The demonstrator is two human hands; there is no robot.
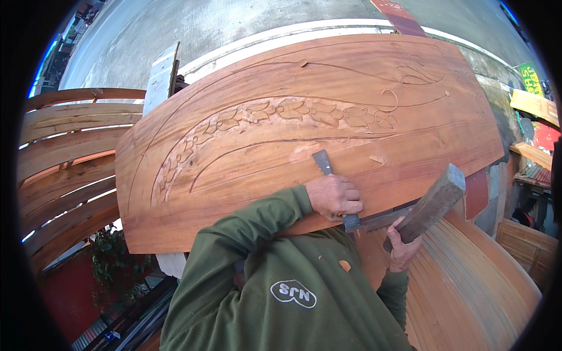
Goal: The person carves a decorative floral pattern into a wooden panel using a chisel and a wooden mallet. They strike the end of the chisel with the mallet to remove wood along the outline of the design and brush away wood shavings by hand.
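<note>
My left hand (333, 198) grips a flat chisel (322, 161) whose blade tip rests on the carved wooden panel (445, 123), just below a curved groove and beside a pale cut patch. Above it runs a carved band of leaves (293, 111), and small shavings lie on the wood. My right hand (401, 245) is wrapped round a dark squared wooden mallet (436, 196), held up to the right of the chisel's handle, near the panel's lower edge.
Slatted wooden pieces (73, 146) stand at the left, with a plant (111, 263) below. A curved wooden board (480, 281) lies beneath at the lower right. Wooden panels (524, 251) and a yellow-green sign (530, 79) are farther right. Pale pavement (246, 17) extends beyond the panel.
</note>
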